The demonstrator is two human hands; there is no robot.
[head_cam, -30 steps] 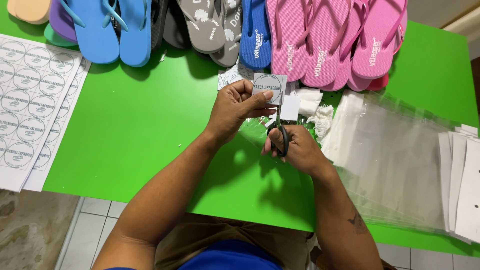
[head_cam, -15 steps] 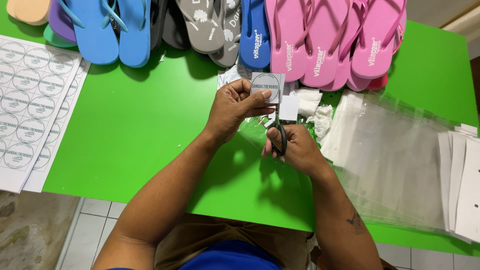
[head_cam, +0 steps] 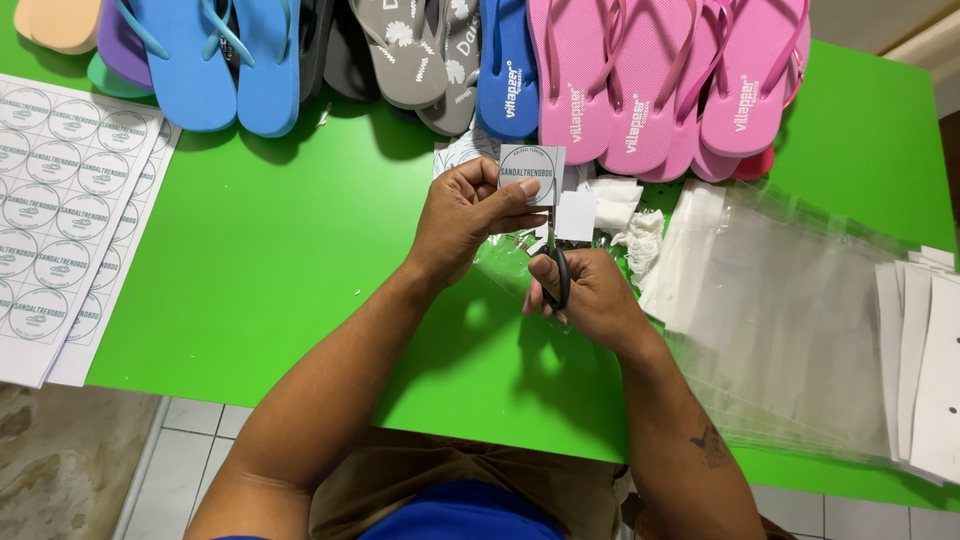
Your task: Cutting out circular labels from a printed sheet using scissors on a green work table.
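Over the green table (head_cam: 270, 270), my left hand (head_cam: 462, 218) pinches a small square paper label (head_cam: 532, 174) with a round printed mark, held upright between thumb and fingers. My right hand (head_cam: 590, 295) grips black-handled scissors (head_cam: 553, 262), their blades pointing up at the label's lower edge. Both hands sit close together near the table's middle. Small white paper offcuts (head_cam: 612, 208) lie just beyond my hands.
Flip-flops line the far edge: blue (head_cam: 215, 60), grey (head_cam: 420, 55) and pink (head_cam: 660, 85) pairs. Sheets of round printed labels (head_cam: 50, 210) lie at the left. A stack of clear plastic bags (head_cam: 800, 310) and white cards (head_cam: 925, 360) lie at the right.
The hands have barely moved. The scissors stay at the label's lower edge, and the label has shifted very slightly in my left fingers.
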